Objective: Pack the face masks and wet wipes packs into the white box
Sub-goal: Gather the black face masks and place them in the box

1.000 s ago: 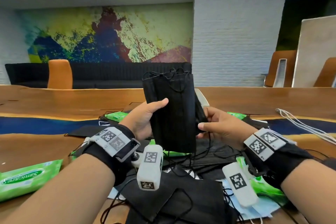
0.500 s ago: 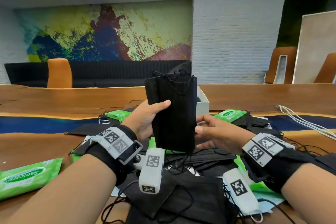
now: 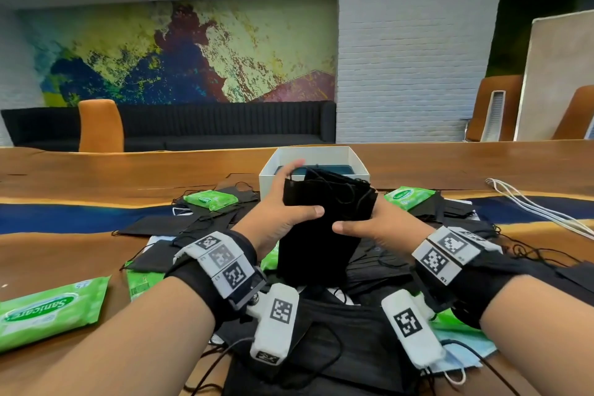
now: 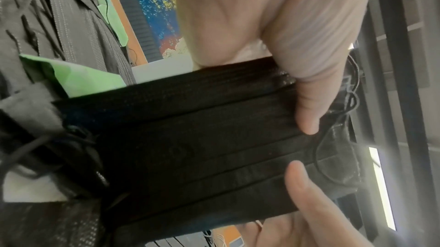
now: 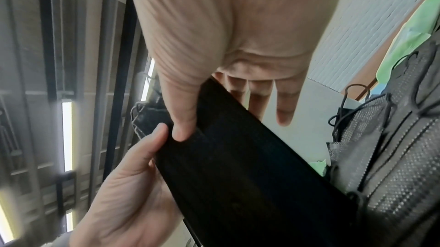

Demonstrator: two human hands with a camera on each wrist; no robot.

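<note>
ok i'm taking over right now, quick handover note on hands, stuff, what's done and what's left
Left hand and right hand both grip one stack of black masks, held up just short of the white box.
No masks or wipes visible in the box from here.
Left: put this stack in, then the loose black masks and green wipes packs lying on the table.

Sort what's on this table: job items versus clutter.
Job:
- stack of black pleated face masks, held by left hand and right hand
- open white cardboard box
- green wet wipes packs

Lying about:
- white cables
- orange chair
</note>
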